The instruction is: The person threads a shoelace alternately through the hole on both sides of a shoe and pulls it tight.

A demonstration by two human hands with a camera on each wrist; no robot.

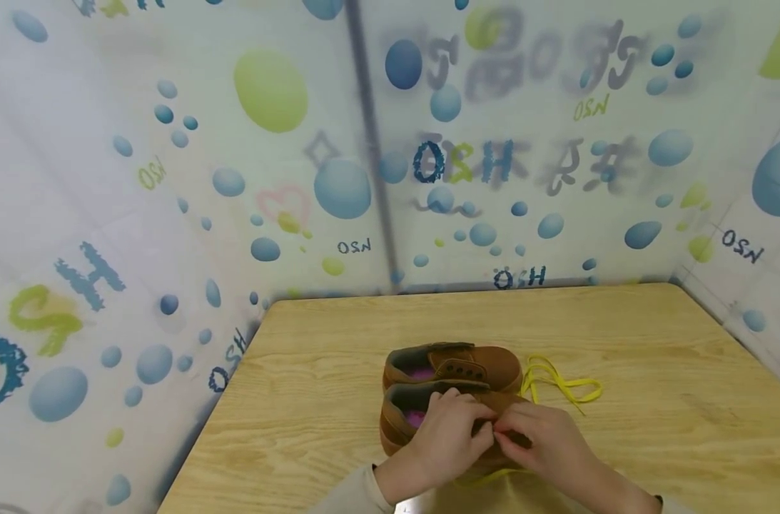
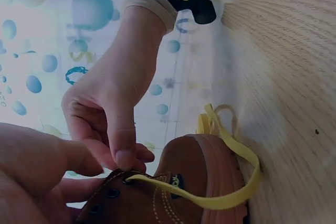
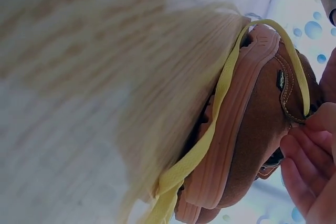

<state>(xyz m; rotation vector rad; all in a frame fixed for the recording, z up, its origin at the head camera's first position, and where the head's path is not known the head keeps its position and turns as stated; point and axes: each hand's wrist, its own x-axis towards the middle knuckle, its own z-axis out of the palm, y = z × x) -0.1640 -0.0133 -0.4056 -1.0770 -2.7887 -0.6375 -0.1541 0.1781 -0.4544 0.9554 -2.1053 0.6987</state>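
Note:
A pair of brown shoes stands side by side on the table, toes to the right in the head view. Both hands work at the near shoe [image 1: 397, 431]. My left hand [image 1: 450, 435] holds the edge of its eyelet flap. Thumb and fingers of my right hand [image 1: 546, 439] pinch at the same edge, by the front eyelet; the bit of lace between them is mostly hidden. From that eyelet a yellow shoelace [image 2: 231, 201] loops down past the sole [image 3: 231, 145]. Other eyelets along the flap, seen in the left wrist view, have no lace through them.
Behind the near shoe stands the far shoe [image 1: 502, 364], its eyelets bare. Another yellow lace [image 1: 566, 383] lies loosely on the wooden table [image 1: 300, 400] beyond the toes. Patterned sheets [image 1: 287, 178] enclose the table at the back and sides.

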